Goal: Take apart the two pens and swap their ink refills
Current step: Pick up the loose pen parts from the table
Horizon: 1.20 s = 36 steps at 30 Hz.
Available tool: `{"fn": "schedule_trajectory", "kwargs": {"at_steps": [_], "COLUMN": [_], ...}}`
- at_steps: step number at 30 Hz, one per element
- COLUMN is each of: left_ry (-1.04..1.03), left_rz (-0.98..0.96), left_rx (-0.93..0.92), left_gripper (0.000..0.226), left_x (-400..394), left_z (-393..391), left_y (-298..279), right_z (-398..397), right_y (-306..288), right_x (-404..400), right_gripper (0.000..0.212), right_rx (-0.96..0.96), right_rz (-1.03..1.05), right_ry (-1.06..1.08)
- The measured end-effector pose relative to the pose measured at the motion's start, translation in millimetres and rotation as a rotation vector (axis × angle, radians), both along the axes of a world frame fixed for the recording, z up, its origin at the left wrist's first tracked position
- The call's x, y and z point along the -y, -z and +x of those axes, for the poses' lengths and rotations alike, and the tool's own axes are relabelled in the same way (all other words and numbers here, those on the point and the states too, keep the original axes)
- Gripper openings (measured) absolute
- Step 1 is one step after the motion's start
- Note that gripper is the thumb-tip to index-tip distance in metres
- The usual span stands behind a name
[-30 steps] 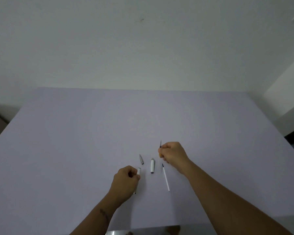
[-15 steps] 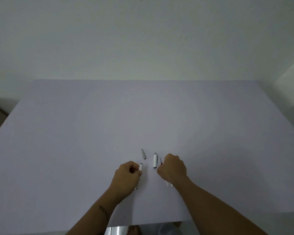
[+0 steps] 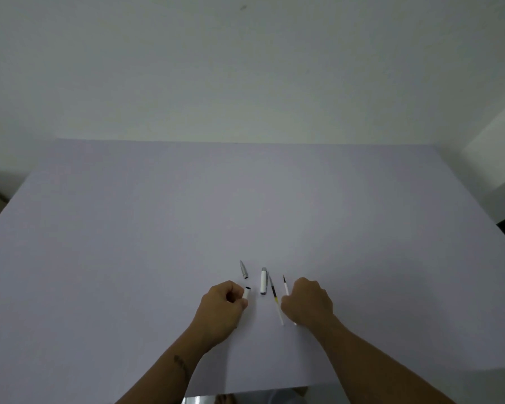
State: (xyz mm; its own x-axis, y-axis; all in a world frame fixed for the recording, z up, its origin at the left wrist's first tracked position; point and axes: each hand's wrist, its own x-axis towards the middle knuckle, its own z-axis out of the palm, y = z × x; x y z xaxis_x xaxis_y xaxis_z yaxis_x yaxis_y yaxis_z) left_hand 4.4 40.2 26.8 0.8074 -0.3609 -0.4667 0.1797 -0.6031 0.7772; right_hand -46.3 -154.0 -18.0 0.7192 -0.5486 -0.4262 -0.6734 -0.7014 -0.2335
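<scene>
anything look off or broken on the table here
Nothing stands out. The loose parts are what taking pens apart leaves: a grey tip, a white barrel piece and a refill lie apart on the table, none visibly damaged, with no ink spilled.

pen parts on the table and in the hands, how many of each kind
Ink refills: 2, one with a yellow band lying on the table, one in the right hand
White barrel pieces: 2, one on the table, one in the left hand
Silver cone tip: 1
Total: 5
</scene>
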Motion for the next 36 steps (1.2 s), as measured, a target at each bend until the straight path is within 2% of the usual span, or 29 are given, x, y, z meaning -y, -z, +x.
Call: {"fn": "schedule_trajectory", "kwargs": {"at_steps": [5,9,12,14,19,22,32,36], "left_ry": [0.026,0.038,0.064,0.074,0.082,0.075,0.022,-0.028], "left_rz": [-0.002,-0.011,-0.022,-0.027,-0.021,-0.028,-0.104,-0.167], "left_rx": [0.013,-0.011,-0.024,-0.022,-0.035,-0.049,-0.047,-0.009], "left_gripper": [0.02,0.01,0.008,0.01,0.013,0.016,0.017,0.007], "left_x": [2.8,2.8,2.8,3.1,3.3,3.9,1.7,0.0], "left_z": [1.4,2.7,1.6,0.6,-0.2,-0.6,-1.2,-1.2], "left_y": [-3.9,-7.2,-9.6,-11.5,-13.6,-14.4,-15.6,-14.8], "right_z": [0.3,-2.5,-7.3,-3.9,22.8,30.3,29.9,29.5], "right_y": [-3.1,-6.6,-10.9,-19.4,-61.6,-80.8,-86.6,-80.9], "right_x": [-2.5,1.7,6.6,8.0,-4.0,-18.5,-38.2,-43.1], "right_gripper": [0.013,0.007,0.016,0.017,0.023,0.024,0.028,0.024], "right_rx": [0.021,-0.025,-0.031,0.024,0.431,0.556,0.653,0.652], "right_rz": [0.021,-0.011,-0.03,0.016,0.411,0.553,0.567,0.535], "right_ry": [-0.035,-0.071,-0.078,-0.034,0.125,0.118,0.068,0.001]}}
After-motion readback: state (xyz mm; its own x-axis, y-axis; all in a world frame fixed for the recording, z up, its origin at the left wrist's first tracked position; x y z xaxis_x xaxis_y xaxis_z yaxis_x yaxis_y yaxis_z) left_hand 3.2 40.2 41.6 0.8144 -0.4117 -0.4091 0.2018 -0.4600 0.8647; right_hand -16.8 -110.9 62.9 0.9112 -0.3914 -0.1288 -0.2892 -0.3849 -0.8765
